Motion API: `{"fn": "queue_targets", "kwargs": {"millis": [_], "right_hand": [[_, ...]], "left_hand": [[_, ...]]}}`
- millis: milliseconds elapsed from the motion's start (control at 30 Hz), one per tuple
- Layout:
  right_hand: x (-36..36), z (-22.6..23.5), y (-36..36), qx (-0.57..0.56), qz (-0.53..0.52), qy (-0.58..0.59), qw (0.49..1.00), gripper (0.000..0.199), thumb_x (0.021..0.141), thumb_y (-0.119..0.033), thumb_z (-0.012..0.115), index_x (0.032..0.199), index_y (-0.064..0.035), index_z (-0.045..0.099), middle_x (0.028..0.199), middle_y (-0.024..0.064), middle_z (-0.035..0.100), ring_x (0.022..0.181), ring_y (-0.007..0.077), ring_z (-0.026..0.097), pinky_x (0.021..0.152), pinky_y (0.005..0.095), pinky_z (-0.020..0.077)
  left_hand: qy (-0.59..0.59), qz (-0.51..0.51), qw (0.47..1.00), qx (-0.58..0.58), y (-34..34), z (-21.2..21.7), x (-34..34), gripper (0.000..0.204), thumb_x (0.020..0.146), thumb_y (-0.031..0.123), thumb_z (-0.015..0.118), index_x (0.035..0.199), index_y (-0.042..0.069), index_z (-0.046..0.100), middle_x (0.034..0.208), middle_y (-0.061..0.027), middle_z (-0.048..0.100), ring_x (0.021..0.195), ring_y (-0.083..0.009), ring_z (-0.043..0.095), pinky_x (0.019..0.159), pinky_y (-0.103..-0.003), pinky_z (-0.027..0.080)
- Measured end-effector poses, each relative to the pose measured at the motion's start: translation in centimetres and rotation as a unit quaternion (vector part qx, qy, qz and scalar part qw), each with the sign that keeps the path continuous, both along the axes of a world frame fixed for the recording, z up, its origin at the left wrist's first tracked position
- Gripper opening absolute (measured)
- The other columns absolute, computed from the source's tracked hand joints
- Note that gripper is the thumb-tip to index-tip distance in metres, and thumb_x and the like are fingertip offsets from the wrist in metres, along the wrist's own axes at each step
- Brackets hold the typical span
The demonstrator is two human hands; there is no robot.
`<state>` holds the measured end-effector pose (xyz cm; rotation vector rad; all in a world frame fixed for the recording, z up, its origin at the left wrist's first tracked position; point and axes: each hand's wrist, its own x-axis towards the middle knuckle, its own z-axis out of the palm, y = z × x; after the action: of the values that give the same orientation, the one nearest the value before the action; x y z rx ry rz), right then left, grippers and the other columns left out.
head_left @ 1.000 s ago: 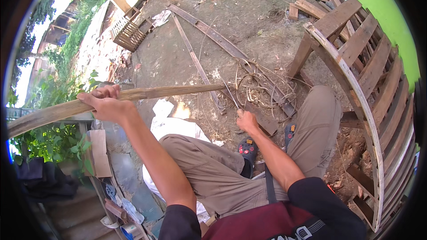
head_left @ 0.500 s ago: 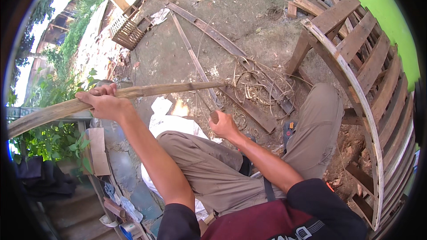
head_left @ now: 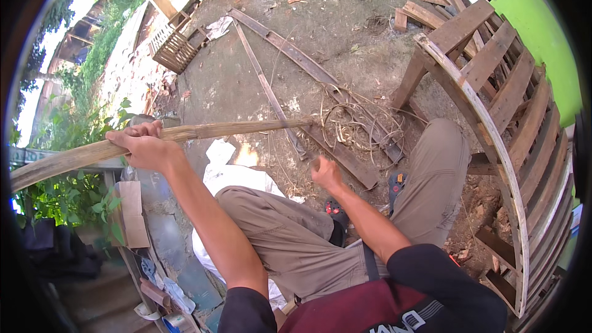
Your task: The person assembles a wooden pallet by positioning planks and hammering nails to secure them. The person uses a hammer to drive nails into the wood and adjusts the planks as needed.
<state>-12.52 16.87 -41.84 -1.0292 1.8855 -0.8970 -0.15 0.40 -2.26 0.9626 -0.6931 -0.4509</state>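
"Where did the long thing lie from the grip, on your feed?"

"The pale wooden strip [head_left: 231, 129] ran through the left hand [head_left: 143, 143], fingers wrapped round it. From there its long axis went nearly level across my view: one length out to the left edge, the other rightward, rising slightly to a narrow tip."

"And the other hand?"

"I had the right hand [head_left: 327, 174] below the tip and a little right of it, near but apart from the strip. It was curled tight around what looked like a brown tool handle [head_left: 316, 163]. I couldn't make out any blade through the blur."

"So which was nearer?"

"The left was on the strip itself; the right was nearer the tip."

"Anything under that end?"

"A brown plank [head_left: 345, 161] started there, with a tangle of thin shavings [head_left: 356, 104] just beyond. I couldn't tell whether the tip touched the plank."
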Motion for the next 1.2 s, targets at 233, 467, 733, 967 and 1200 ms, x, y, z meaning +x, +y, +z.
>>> {"fn": "queue_targets", "kwargs": {"millis": [233, 467, 733, 967, 1200], "right_hand": [[-0.5, 0.7, -0.3, 0.067, -0.037, -0.055, 0.996, 0.038, 0.088, -0.028, 0.066, 0.108, 0.0038, 0.068, 0.103, 0.0325, 0.070, 0.101, 0.0451, 0.070, 0.083, 0.0476, 0.0570], [1.5, 12.3, -1.6, -0.155, 0.005, -0.134, 0.979, 0.032, 0.090, -0.029, 0.066, 0.093, 0.0027, 0.062, 0.078, 0.0279, 0.067, 0.076, 0.0478, 0.067, 0.067, 0.0499, 0.0518], [3.6, 17.7, 0.1, -0.205, 0.019, -0.190, 0.960, 0.027, 0.091, -0.022, 0.069, 0.089, 0.0032, 0.059, 0.069, 0.0270, 0.064, 0.066, 0.0464, 0.066, 0.060, 0.0488, 0.0513], [4.1, 19.8, 0.4, -0.225, 0.019, -0.189, 0.956, 0.029, 0.091, -0.022, 0.070, 0.088, 0.0045, 0.058, 0.068, 0.0267, 0.063, 0.063, 0.0459, 0.065, 0.057, 0.0477, 0.0498], [3.9, 19.1, 0.4, -0.211, 0.021, -0.172, 0.962, 0.028, 0.091, -0.020, 0.070, 0.090, 0.0051, 0.058, 0.068, 0.0256, 0.064, 0.063, 0.0449, 0.065, 0.058, 0.0468, 0.0498]], "left_hand": [[0.010, -0.019, 1.000, 0.008, -1.1, -3.0, -0.8, 0.052, 0.107, 0.051, 0.050, 0.072, 0.015, 0.035, 0.059, 0.0026, 0.033, 0.050, -0.0115, 0.031, 0.051, -0.031, 0.040], [-0.016, -0.014, 1.000, -0.012, -0.5, -1.7, -3.7, 0.051, 0.107, 0.049, 0.050, 0.073, 0.015, 0.034, 0.060, 0.0026, 0.030, 0.051, -0.0112, 0.027, 0.052, -0.029, 0.033], [-0.036, 0.008, 0.999, -0.022, 2.8, 2.3, -4.6, 0.051, 0.108, 0.047, 0.049, 0.072, 0.015, 0.032, 0.059, 0.0024, 0.027, 0.052, -0.0120, 0.025, 0.052, -0.030, 0.027], [-0.073, -0.045, 0.995, -0.046, 4.0, 4.3, -2.4, 0.050, 0.110, 0.047, 0.044, 0.073, 0.015, 0.035, 0.058, 0.0019, 0.028, 0.050, -0.0114, 0.026, 0.050, -0.029, 0.027], [-0.079, -0.038, 0.996, -0.001, 3.2, 2.6, -3.0, 0.054, 0.109, 0.047, 0.047, 0.068, 0.015, 0.032, 0.060, 0.0022, 0.030, 0.051, -0.0112, 0.029, 0.051, -0.030, 0.029]]}}
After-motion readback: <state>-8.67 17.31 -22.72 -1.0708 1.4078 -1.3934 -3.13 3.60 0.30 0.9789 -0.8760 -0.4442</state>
